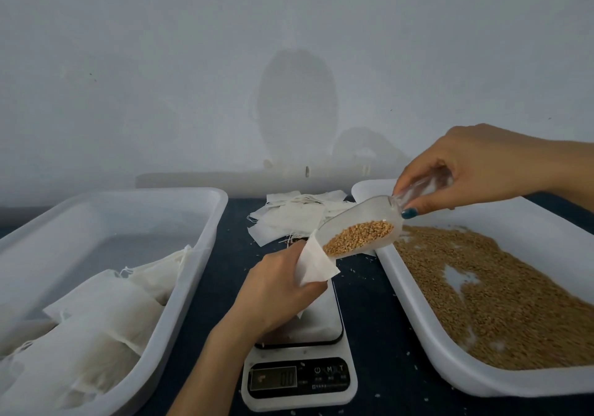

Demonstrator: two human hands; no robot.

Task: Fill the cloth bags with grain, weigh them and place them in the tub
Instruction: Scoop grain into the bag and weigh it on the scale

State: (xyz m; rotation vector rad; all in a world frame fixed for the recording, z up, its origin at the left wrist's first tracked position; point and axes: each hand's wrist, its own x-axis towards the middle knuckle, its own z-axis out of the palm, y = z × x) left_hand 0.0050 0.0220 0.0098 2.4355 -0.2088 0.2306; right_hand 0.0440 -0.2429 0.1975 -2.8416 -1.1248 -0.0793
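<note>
Cloth bag (316, 266), pinched open above the scale (302, 345) by left hand (276, 290); grain scoop (360, 234), gripped by right hand (475, 171), tilted at its mouth; spillage onto counter (369, 303) likely if misaligned.

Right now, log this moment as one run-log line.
step: filling | left hand: holds cloth bag above scale | right hand: tilts grain scoop into bag
</note>
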